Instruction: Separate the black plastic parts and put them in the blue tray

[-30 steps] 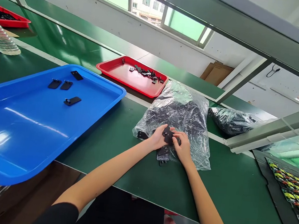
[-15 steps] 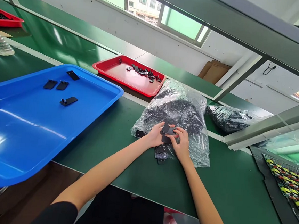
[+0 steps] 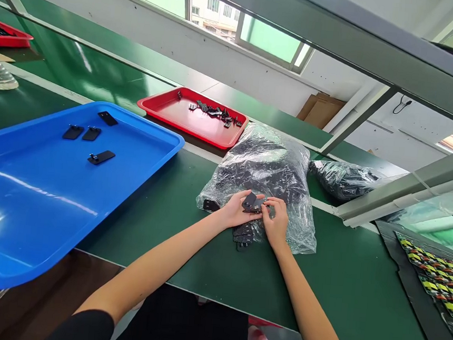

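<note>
Both my hands meet over the near edge of a clear plastic bag point(image 3: 270, 168) full of small black plastic parts. My left hand point(image 3: 235, 211) is closed, pinching a flat black part point(image 3: 252, 202) from the left. My right hand point(image 3: 275, 222) is closed on the same black part from the right. A few more black parts point(image 3: 243, 235) lie on the green bench just below my hands. A blue tray point(image 3: 50, 186) at the left holds several flat black parts point(image 3: 90, 134) near its far end.
A red tray point(image 3: 176, 113) with small black pieces sits beyond the bag. A second bag of black parts point(image 3: 342, 179) lies to the right. A black mat with yellow-green components point(image 3: 439, 278) is at the far right. Metal frame bars cross overhead.
My hands have stayed at the bag's edge, turning the black part slightly between the fingers. The view has shifted a little; nothing else moved.
</note>
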The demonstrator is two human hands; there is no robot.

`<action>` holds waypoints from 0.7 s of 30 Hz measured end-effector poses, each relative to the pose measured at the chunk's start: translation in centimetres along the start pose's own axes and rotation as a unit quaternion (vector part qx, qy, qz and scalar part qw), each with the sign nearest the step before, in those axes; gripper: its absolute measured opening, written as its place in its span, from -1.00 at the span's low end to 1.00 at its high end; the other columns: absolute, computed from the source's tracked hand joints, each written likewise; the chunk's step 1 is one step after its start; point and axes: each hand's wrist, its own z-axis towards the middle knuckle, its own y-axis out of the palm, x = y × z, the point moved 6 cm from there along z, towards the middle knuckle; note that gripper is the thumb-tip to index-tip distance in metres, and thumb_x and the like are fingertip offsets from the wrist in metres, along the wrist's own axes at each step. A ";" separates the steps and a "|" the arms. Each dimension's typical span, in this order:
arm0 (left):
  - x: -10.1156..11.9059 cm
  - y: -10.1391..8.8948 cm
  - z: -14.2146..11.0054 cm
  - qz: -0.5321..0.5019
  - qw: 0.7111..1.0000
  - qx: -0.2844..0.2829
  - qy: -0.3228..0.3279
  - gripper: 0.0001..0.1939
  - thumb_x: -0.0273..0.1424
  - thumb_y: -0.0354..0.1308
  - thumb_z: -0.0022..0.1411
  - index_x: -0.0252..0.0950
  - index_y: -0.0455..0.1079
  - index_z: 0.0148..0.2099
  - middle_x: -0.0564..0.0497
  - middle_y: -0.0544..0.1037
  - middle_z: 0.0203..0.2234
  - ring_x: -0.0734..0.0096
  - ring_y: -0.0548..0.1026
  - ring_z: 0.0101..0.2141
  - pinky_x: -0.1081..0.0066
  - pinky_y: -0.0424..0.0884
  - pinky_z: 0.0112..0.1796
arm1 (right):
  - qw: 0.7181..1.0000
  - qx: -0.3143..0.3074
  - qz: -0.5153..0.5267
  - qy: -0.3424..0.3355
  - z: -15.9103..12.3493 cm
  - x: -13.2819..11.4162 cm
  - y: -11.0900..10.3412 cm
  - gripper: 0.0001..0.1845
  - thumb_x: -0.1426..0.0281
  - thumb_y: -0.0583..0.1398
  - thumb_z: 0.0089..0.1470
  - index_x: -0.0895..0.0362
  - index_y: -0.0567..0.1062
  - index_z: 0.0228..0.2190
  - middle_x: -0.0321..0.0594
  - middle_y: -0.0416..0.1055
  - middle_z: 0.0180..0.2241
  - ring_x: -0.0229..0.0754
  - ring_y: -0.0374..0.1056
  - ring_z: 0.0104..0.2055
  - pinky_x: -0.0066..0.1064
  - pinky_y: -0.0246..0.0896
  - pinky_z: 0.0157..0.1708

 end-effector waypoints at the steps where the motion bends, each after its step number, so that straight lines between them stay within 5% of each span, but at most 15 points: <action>1: 0.0 0.0 0.0 0.001 1.000 0.001 0.000 -0.49 -0.25 -0.07 0.30 -0.48 0.27 0.16 -0.20 0.56 -0.33 0.20 0.53 -0.26 0.24 0.40 -0.15 | 1.000 0.002 0.002 -0.002 0.0 -0.1 0.0 -0.90 0.35 0.10 0.16 0.10 0.39 -0.36 -0.08 0.36 -0.22 -0.04 0.30 -0.12 -0.16 0.26 -0.13; 8: 0.2 0.0 -0.2 0.000 1.000 -0.005 0.005 -0.44 -0.21 -0.07 0.31 -0.50 0.25 0.20 -0.29 0.55 -0.19 0.11 0.54 -0.20 0.21 0.41 -0.15 | 1.000 -0.014 0.015 -0.008 0.1 -0.2 0.0 -0.85 0.34 0.08 0.20 0.12 0.42 -0.29 -0.05 0.41 -0.19 -0.05 0.31 -0.10 -0.18 0.30 -0.17; 17: 1.6 -0.4 -0.3 -0.028 0.996 -0.016 0.079 -0.40 -0.16 -0.07 0.30 -0.47 0.22 0.23 -0.29 0.48 -0.01 0.04 0.46 -0.03 0.18 0.36 -0.04 | 0.997 -0.055 0.039 -0.044 0.1 -0.8 0.5 -0.69 0.29 0.08 0.22 0.11 0.37 -0.03 -0.04 0.32 0.05 -0.04 0.20 0.10 -0.10 0.18 0.05; 21: 2.7 -0.3 -0.5 -0.056 0.991 -0.030 0.119 -0.37 -0.16 -0.08 0.30 -0.53 0.17 0.25 -0.31 0.41 0.06 -0.04 0.39 0.06 0.10 0.31 0.02 | 0.996 -0.052 0.027 -0.073 0.0 -1.5 0.1 -0.77 0.24 0.09 0.19 0.12 0.37 -0.20 -0.03 0.34 -0.13 -0.02 0.25 -0.05 -0.12 0.22 -0.07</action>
